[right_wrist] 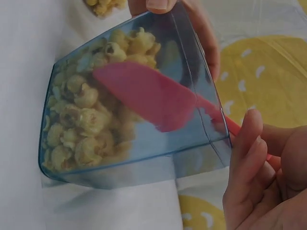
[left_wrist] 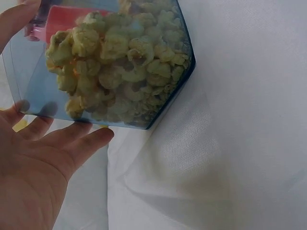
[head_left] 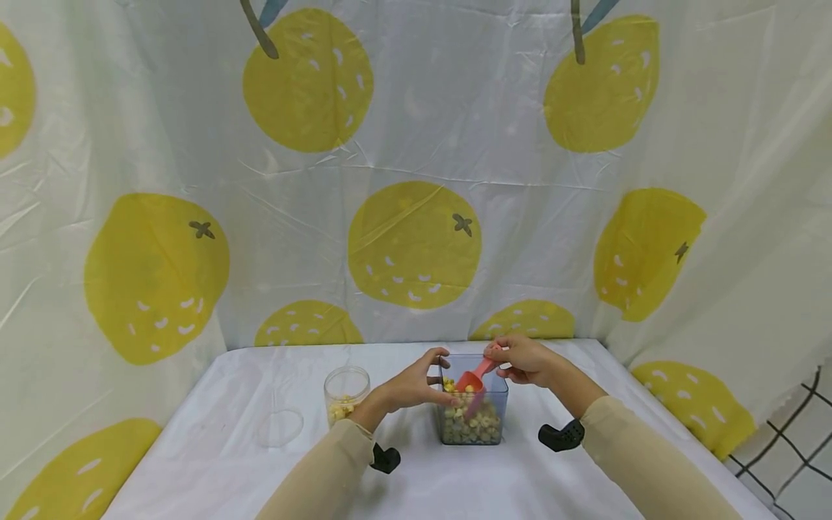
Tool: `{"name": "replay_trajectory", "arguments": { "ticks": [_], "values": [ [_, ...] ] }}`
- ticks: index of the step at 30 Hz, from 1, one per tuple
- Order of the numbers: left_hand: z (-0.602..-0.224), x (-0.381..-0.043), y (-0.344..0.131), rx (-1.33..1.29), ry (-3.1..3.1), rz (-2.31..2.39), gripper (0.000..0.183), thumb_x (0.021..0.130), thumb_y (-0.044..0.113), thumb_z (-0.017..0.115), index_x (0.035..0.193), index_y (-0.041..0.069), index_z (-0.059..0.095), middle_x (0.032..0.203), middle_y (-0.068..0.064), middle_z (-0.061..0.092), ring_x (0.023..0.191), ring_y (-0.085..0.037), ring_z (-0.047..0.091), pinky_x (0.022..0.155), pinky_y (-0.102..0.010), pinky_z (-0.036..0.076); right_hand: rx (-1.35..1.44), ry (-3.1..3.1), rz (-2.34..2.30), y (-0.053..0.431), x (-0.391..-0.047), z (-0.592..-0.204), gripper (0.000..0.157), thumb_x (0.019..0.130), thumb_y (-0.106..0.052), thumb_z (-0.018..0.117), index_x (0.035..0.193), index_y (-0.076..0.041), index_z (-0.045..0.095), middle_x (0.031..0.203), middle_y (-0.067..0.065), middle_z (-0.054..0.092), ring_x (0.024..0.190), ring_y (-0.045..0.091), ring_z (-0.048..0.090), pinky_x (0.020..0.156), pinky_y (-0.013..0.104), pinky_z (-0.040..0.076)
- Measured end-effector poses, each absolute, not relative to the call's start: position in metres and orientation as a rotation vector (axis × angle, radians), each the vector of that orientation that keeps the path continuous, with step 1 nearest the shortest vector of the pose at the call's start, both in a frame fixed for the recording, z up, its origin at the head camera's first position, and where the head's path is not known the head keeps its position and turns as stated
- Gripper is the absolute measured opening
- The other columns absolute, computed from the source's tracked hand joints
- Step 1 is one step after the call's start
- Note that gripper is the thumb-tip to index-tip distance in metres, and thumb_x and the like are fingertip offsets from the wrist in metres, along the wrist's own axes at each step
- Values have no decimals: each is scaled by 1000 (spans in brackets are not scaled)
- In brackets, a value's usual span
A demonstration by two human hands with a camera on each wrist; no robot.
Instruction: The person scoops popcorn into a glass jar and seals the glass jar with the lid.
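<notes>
A clear bluish plastic box (head_left: pixel 497 406) stands on the table, part filled with popcorn (right_wrist: pixel 88 122). My left hand (head_left: pixel 411 384) holds it from the left, the thumb at the near wall and the fingers spread along the side, as the left wrist view shows. From the right, my right hand (head_left: pixel 525 359) pinches the handle of a red plastic scoop (head_left: pixel 471 381) at the box's rim. The scoop's bowl (right_wrist: pixel 144 91) slants down inside the box against the popcorn. Just how much popcorn the bowl carries is hard to tell.
Left of the box stands a clear round jar (head_left: pixel 347 378) with some popcorn inside, partly behind my left wrist. Further left a clear round lid (head_left: pixel 281 428) lies on the white tablecloth (head_left: pixel 214 462). A fruit-print curtain (head_left: pixel 416 159) hangs behind the table.
</notes>
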State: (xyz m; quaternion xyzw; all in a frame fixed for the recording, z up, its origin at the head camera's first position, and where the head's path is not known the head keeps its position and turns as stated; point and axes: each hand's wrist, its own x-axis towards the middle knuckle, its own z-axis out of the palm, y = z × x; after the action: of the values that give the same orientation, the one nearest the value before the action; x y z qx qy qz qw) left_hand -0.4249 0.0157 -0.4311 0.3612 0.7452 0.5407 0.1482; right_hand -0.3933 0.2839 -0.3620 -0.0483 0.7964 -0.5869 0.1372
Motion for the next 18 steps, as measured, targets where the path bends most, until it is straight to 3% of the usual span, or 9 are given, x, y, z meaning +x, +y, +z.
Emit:
{"name": "replay_trajectory", "arguments": {
  "ticks": [8, 18],
  "values": [
    [-433, -426, 15, 1041, 2149, 1539, 84, 87, 16, 84, 152, 18, 32, 141, -3, 42, 129, -29, 56, 97, -38, 52, -119, 2299, -1725, 286, -394, -362, 14, 108, -13, 57, 112, 0, 62, 89, 7, 65, 57, 4, 59, 50, 14, 45],
    [-432, -427, 15, 1021, 2167, 1535, 85, 86, 17, 85, 154, 18, 33, 142, -4, 43, 131, -32, 54, 101, -42, 51, -178, 2509, -1610, 277, -390, -364, 24, 105, -20, 64, 117, 0, 66, 89, 8, 68, 56, 8, 54, 52, 19, 45]
  ]
}}
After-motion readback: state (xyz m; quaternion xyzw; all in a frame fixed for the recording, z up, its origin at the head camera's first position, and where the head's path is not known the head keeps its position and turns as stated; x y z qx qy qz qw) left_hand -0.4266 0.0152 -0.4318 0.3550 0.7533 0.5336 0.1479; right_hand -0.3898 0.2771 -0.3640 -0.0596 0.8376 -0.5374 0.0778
